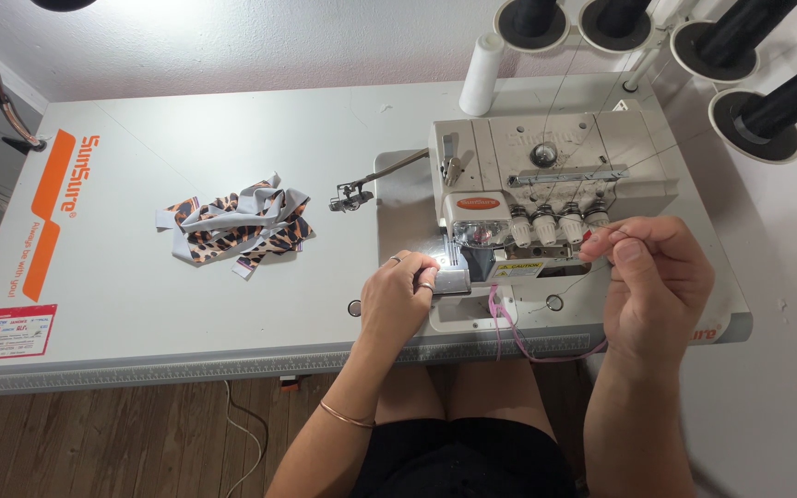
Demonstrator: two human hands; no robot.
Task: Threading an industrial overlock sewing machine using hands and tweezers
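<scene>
A cream overlock sewing machine (pixel 546 175) stands on a white table (pixel 186 295). My left hand (pixel 400 293) rests at the machine's presser foot area, fingers curled against the small grey cover beside the needle. My right hand (pixel 652 277) is raised in front of the machine's right side, thumb and forefinger pinched on a thin thread (pixel 601 242) near the row of tension dials (pixel 555 226). A pink strand (pixel 518 337) hangs from the machine's front over the table edge.
A heap of grey and leopard-print fabric strips (pixel 237 226) lies on the table to the left. Black thread cones (pixel 740 65) and a white spool (pixel 481 74) stand at the back right. Wooden floor shows below the table's front edge.
</scene>
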